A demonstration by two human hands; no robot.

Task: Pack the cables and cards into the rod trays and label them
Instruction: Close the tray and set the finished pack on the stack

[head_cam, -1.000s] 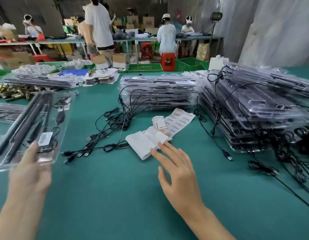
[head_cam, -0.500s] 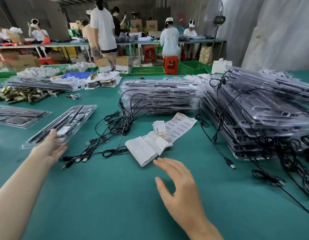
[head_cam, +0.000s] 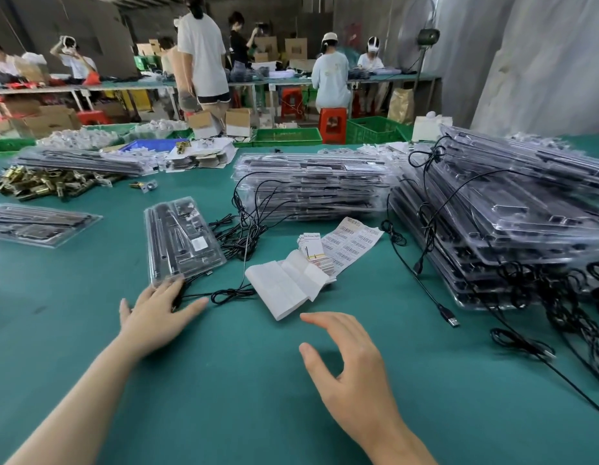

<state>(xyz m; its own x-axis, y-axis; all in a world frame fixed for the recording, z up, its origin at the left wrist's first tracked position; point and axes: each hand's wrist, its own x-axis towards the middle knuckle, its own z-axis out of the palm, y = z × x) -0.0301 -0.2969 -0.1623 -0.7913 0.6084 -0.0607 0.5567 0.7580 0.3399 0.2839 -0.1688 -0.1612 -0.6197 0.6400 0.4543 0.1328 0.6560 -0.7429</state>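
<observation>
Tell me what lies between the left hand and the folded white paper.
Head view: a coiled black cable lies on the green table between the left hand and the folded white paper, its line reaching that hand.

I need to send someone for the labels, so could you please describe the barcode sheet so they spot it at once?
Find the middle stack of clear trays on the green table. In front of it lies the barcode sheet, flat beside a small pile of cards. Unlike the blank folded paper nearby, it carries rows of barcodes.
</observation>
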